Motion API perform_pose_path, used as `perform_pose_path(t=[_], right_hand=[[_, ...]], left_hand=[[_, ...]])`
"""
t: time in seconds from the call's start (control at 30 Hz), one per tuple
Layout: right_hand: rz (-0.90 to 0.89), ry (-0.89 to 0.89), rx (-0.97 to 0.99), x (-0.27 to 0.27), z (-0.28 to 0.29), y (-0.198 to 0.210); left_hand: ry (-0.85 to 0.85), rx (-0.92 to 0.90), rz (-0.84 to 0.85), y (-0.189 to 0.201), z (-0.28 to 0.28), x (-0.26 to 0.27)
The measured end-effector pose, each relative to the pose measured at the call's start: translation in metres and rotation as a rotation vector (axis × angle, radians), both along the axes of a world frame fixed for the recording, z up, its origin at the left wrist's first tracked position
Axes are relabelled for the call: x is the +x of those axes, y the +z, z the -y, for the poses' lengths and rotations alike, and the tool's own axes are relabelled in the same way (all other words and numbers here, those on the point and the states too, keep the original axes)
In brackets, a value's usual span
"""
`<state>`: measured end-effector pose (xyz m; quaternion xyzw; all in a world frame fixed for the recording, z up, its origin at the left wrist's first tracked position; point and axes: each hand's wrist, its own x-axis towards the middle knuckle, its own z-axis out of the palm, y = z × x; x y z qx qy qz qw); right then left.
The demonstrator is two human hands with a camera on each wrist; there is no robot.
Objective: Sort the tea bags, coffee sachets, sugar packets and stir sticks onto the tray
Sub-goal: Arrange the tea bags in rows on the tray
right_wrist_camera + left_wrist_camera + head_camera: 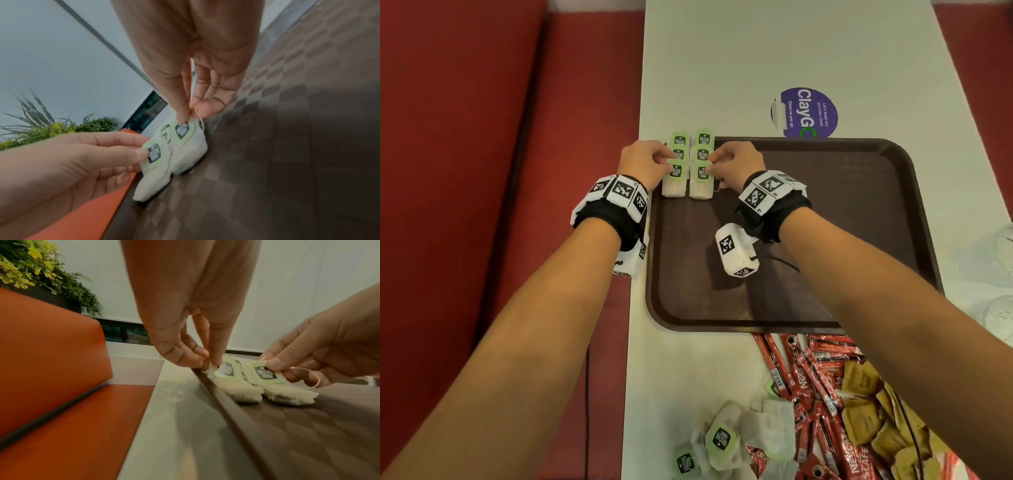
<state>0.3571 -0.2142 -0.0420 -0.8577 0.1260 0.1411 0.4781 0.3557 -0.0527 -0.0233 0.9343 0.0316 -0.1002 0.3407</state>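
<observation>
A red upholstered bench (482, 171) runs along the left edge of the white table (756, 51), and a purple round sticker (808, 111) lies just beyond the far rim of the dark brown plastic tray (825, 240). At the table's near edge lies a mixed heap: loose white tea bags (726, 442), red coffee sachets (815, 377) and brown sugar packets (866, 411). White tea bags with green tags (690, 161) sit in two neat columns at the tray's far left corner. The left hand (642, 164) pinches the nearest left bag's tag; the right hand (738, 164) pinches the nearest right bag's tag, its string looping out.
</observation>
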Motion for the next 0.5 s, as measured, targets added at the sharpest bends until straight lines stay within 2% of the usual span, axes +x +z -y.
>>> perform_pose_path(t=[0.3, 0.5], right_hand=[[-0.006, -0.012, 0.025, -0.0016, -0.0029, -0.0025], [-0.005, -0.055, 0.057, -0.0001, -0.0022, -0.0065]], left_hand=[[0.081, 0.012, -0.017, -0.0033, 0.0018, 0.0022], [0.068, 0.014, -0.034, -0.0029, 0.0007, 0.0030]])
